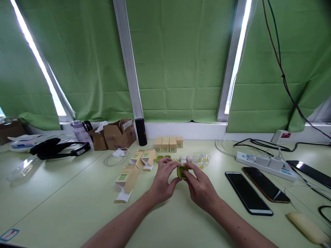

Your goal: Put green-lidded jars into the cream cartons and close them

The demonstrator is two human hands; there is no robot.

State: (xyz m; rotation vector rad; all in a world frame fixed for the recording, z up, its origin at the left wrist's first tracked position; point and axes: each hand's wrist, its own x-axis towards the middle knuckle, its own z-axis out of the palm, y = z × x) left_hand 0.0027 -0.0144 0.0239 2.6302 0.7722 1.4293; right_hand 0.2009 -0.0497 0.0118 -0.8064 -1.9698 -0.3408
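A small olive-green square container [182,172] is held up between both hands, just over the table. My left hand [164,179] grips its left side between thumb and fingers. My right hand [201,186] holds it from the right, with a fingertip reaching into or over its face; what lies inside is hidden. Behind the hands lie more green pieces [163,158], small white round pieces [186,158] and several clear cups [201,159] with yellow bottoms. Opened kraft boxes [126,179] with green labels rest left of my left hand.
Several closed kraft boxes [165,144] stand in a row at the back, near a black cylinder [141,132]. A brown carton [120,133] is back left. On the right are phones [248,193], a power strip [266,165] and cables. A white charger [119,153] lies left.
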